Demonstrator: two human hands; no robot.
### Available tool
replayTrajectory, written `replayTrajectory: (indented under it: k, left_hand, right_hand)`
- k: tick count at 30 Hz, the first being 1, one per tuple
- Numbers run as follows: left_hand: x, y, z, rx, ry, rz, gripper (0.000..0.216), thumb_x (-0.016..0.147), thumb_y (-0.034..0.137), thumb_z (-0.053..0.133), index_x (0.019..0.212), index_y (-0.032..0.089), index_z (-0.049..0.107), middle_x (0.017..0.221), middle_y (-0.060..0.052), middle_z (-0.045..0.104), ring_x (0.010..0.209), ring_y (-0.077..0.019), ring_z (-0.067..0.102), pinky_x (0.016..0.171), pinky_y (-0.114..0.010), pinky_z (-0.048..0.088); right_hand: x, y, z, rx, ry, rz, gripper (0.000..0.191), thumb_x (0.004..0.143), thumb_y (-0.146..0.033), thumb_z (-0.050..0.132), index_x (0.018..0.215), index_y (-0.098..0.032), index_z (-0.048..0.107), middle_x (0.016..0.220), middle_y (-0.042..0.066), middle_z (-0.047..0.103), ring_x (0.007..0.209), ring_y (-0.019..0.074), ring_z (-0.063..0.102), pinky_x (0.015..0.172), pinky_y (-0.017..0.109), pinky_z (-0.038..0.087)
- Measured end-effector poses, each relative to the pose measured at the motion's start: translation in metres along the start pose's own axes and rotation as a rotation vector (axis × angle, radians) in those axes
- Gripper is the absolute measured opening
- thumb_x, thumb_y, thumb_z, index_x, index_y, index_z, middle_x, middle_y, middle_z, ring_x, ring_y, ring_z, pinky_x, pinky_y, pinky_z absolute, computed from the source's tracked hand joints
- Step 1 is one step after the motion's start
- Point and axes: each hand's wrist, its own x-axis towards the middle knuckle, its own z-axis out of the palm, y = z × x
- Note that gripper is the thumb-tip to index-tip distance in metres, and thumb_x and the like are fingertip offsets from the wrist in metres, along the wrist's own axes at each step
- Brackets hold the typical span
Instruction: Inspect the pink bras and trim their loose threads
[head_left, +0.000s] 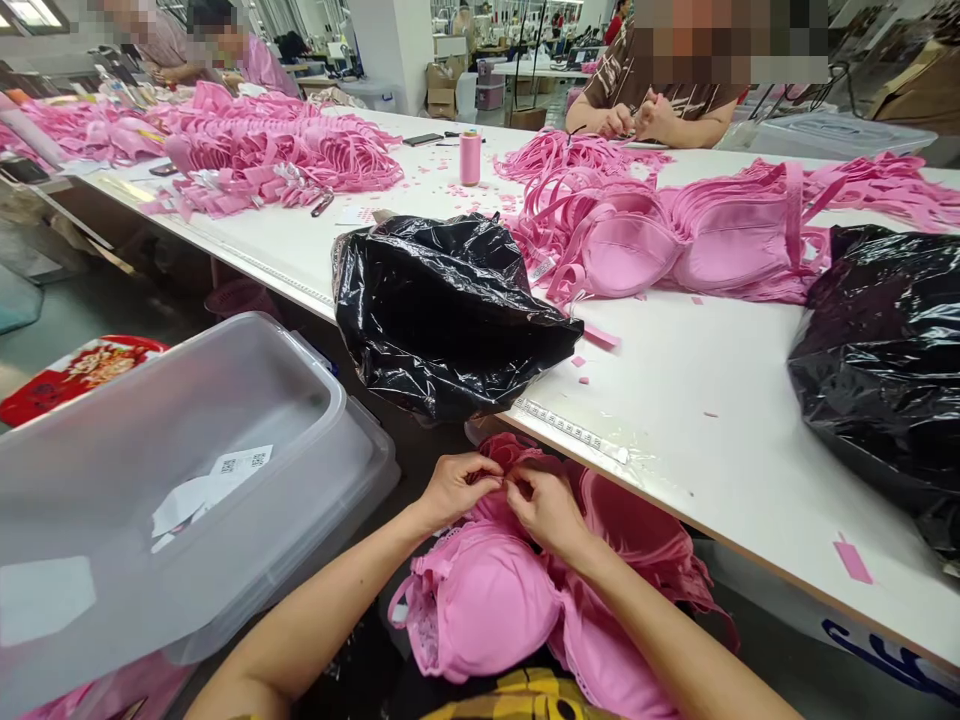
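A pink bra (499, 600) lies over my lap, its padded cups facing up and lace along one side. Above it my left hand (461, 488) and my right hand (546, 505) meet, fingertips almost touching. Both hands are closed in a pinch at the upper part of the bra. The small bit between the fingers is too hidden to name. More pink bras (637, 520) are bunched just beyond my right hand, partly under the table edge.
A white table (750, 400) carries a black plastic bag (442, 310), another black bag (885, 380), stacked pink bras (720, 230) and a pink thread spool (470, 160). To the left stands a clear plastic bin (225, 400). A co-worker's hands (637, 118) are across the table.
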Motion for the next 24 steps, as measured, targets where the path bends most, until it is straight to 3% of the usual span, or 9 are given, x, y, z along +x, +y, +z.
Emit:
replayTrajectory:
  k: [2, 4, 9, 11, 15, 19, 24]
  left_hand:
    - [0.000, 0.001, -0.004, 0.031, 0.019, -0.027, 0.009, 0.075, 0.023, 0.066, 0.080, 0.017, 0.069, 0.076, -0.003, 0.068, 0.068, -0.0130, 0.061, 0.063, -0.022, 0.048]
    - [0.001, 0.005, -0.013, 0.065, -0.038, 0.008, 0.009, 0.079, 0.023, 0.062, 0.077, 0.017, 0.069, 0.078, -0.004, 0.066, 0.072, -0.0136, 0.060, 0.066, -0.023, 0.047]
    - [0.010, 0.010, -0.033, 0.146, -0.387, 0.269, 0.022, 0.087, 0.017, 0.048, 0.084, 0.016, 0.070, 0.087, -0.007, 0.062, 0.081, -0.0136, 0.057, 0.072, -0.022, 0.045]
    - [0.012, 0.007, -0.032, 0.119, -0.343, 0.247, 0.018, 0.085, 0.020, 0.054, 0.078, 0.017, 0.071, 0.081, -0.006, 0.061, 0.077, -0.0131, 0.057, 0.069, -0.022, 0.045]
    - [0.007, 0.001, -0.023, 0.007, -0.137, 0.106, 0.012, 0.080, 0.023, 0.063, 0.077, 0.016, 0.071, 0.071, -0.003, 0.064, 0.066, -0.0113, 0.059, 0.061, -0.020, 0.046]
    - [0.001, 0.007, -0.028, -0.065, -0.213, 0.125, 0.012, 0.081, 0.017, 0.060, 0.085, 0.016, 0.071, 0.083, -0.006, 0.069, 0.077, -0.0133, 0.063, 0.071, -0.022, 0.049]
    - [0.005, 0.007, -0.032, -0.088, -0.236, 0.241, 0.021, 0.080, 0.009, 0.051, 0.075, 0.017, 0.070, 0.074, -0.004, 0.068, 0.074, -0.0129, 0.062, 0.069, -0.024, 0.050]
  right_hand:
    - [0.000, 0.001, -0.001, 0.007, 0.006, -0.003, 0.019, 0.079, -0.020, 0.046, 0.066, -0.017, 0.061, 0.060, 0.002, 0.061, 0.052, 0.0124, 0.049, 0.053, 0.022, 0.033]
    - [0.000, 0.000, 0.000, 0.027, 0.004, -0.021, 0.018, 0.079, -0.019, 0.047, 0.068, -0.017, 0.061, 0.062, 0.001, 0.062, 0.053, 0.0121, 0.050, 0.054, 0.022, 0.035]
    - [-0.003, -0.005, 0.006, 0.080, 0.020, -0.098, 0.016, 0.077, -0.017, 0.047, 0.064, -0.017, 0.057, 0.061, 0.001, 0.059, 0.053, 0.0116, 0.050, 0.053, 0.021, 0.036]
    - [-0.003, -0.006, 0.007, 0.083, 0.040, -0.120, 0.016, 0.076, -0.016, 0.047, 0.063, -0.017, 0.056, 0.060, 0.001, 0.058, 0.054, 0.0120, 0.050, 0.054, 0.021, 0.036]
    - [-0.002, -0.004, 0.003, 0.061, 0.042, -0.139, 0.016, 0.077, -0.014, 0.047, 0.065, -0.017, 0.056, 0.060, 0.001, 0.059, 0.052, 0.0122, 0.049, 0.052, 0.022, 0.033]
    - [-0.003, -0.004, -0.002, 0.043, 0.002, -0.183, 0.016, 0.077, -0.012, 0.047, 0.066, -0.017, 0.057, 0.063, 0.002, 0.059, 0.054, 0.0121, 0.050, 0.054, 0.022, 0.034]
    - [-0.006, -0.010, 0.002, 0.041, -0.013, -0.234, 0.016, 0.079, -0.013, 0.046, 0.069, -0.017, 0.057, 0.070, 0.004, 0.058, 0.062, 0.0138, 0.051, 0.059, 0.023, 0.038]
